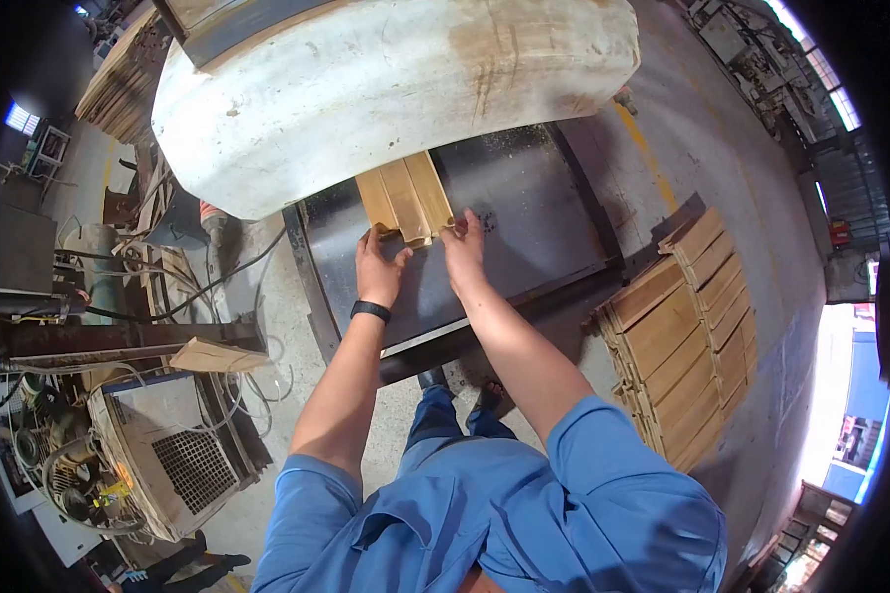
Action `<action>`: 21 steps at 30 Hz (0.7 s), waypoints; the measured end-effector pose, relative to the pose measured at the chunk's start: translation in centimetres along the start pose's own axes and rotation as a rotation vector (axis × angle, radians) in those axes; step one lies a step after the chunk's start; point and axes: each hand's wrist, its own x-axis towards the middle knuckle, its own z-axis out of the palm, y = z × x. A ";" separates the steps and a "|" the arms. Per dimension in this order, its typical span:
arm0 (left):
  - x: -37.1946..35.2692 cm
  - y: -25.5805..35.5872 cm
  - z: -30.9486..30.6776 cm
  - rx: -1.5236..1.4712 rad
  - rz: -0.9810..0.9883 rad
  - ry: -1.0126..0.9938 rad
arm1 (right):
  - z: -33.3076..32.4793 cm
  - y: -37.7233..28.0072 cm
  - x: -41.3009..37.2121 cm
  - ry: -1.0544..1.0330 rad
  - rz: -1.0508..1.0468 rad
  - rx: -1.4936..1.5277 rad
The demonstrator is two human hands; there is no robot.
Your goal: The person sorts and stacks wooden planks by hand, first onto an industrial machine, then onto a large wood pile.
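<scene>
Several narrow wooden boards [402, 198] lie side by side on a dark metal table [519, 212], their far ends passing under a white machine housing [396, 89]. At the boards' near left corner, my left hand [379, 269] has its fingers curled on the end, with a black band around the wrist. My right hand [462, 253] grips the near right corner, thumb toward the boards and fingers pointing forward. Both hands are close together at the near ends of the boards. The far ends are hidden by the housing.
To the right, stacked wooden boards [677, 341] stand on the floor. Machinery with a grille [196, 466] and a hose lies at the left, near a steel beam [138, 339]. More wood [129, 79] is piled at the back left. Another person's legs [198, 568] show at the lower left.
</scene>
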 end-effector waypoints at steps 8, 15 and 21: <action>3.6 -1.4 -0.2 -0.101 0.017 -0.055 | 2.4 -2.9 2.0 -0.030 -0.022 -0.026; 8.1 -5.6 0.2 -0.306 0.094 -0.177 | 4.3 -2.8 5.2 -0.161 -0.159 -0.086; 3.9 -1.7 0.1 0.079 0.436 -0.144 | -11.1 -6.4 -4.4 0.067 -0.742 -0.779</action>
